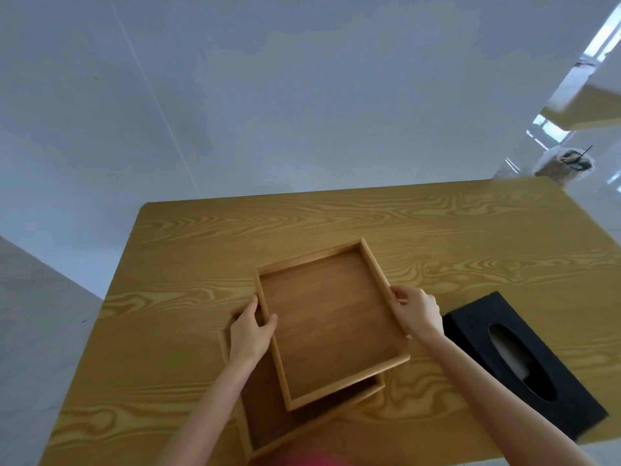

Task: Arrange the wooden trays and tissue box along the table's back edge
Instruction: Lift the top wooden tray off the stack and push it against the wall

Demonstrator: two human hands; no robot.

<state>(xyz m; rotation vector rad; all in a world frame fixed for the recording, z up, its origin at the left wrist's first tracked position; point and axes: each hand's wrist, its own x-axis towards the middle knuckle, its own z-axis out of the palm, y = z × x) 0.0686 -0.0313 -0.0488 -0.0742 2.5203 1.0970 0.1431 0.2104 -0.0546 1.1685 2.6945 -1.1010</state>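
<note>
I hold a smaller wooden tray (331,322) above a larger wooden tray (268,422), which lies on the table beneath it and is partly hidden. My left hand (250,334) grips the small tray's left rim, thumb inside. My right hand (418,311) grips its right rim. The small tray is lifted and rotated a little, its far end toward the back of the table. A black tissue box (524,361) with an oval slot lies at the right, near the front edge, close to my right forearm.
The wooden table (302,227) has its back edge running along a pale wall. A bin with rubbish (568,163) stands on the shiny floor beyond the table's back right corner.
</note>
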